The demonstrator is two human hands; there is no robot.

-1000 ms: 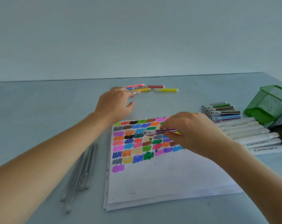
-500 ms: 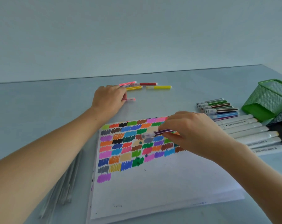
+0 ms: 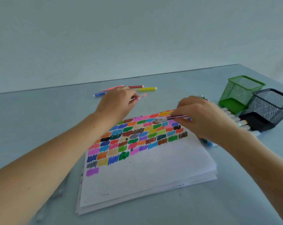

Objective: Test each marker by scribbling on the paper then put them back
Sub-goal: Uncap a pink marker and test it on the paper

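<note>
The right hand hovers over the far edge of the paper, its fingers curled and pinching a thin purple-striped marker with a clear cap. The marker lies nearly level, its capped end pointing left above the coloured scribbles. The left hand reaches beyond the paper's far left corner and grips a slim pink marker, whose tip sticks out to the right of the fingers.

Under both hands lies a stack of white paper sheets on the pale blue-grey table. Rows of small scribbled patches in many colours cover the far part of the top sheet, and the near part is mostly bare white.

Past the left hand, near the table's far edge, lie a blue marker, a light pink marker, a dark red marker and a yellow marker.

To the right, a green wire-mesh pen holder lies tipped on its side, and just beside it, nearer the camera, a black wire-mesh pen holder lies tipped as well. A row of thick white-barrelled markers lies between the right hand and the black holder.
</note>
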